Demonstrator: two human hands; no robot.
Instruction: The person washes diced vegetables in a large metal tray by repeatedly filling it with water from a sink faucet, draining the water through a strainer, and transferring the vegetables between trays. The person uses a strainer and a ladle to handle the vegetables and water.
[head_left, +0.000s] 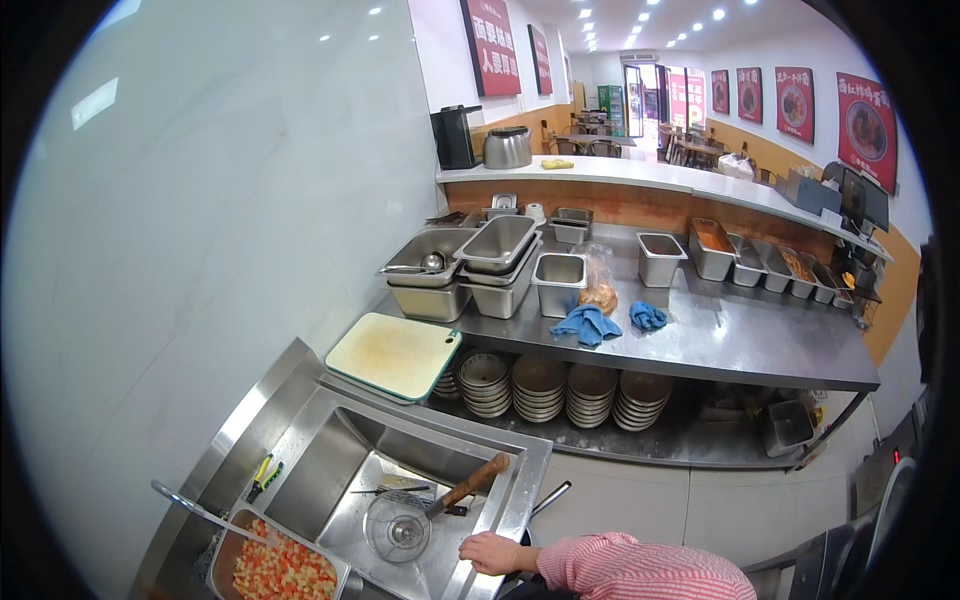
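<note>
My right hand (489, 553), in a pink-and-white striped sleeve, rests palm down on the near right rim of a stainless steel sink (345, 480) and holds nothing that I can see. My left hand is out of view. In the basin lies a wire mesh strainer (399, 527), its wooden handle (472, 484) leaning up over the right side. Beside it are a dark thin utensil and a grater-like metal piece, partly hidden. A steel pan of diced red and pale food (285, 566) stands at the lower left, below the faucet (187, 504). Yellow-green handled scissors or pliers (262, 476) lie on the ledge.
A cutting board (394, 354) lies beyond the sink. Steel pans (427, 300), a bagged food item (598, 296) and blue cloths (589, 324) stand on a steel table (720, 330). Stacked bowls (538, 386) fill its lower shelf. A metal handle (551, 499) juts up right of the sink.
</note>
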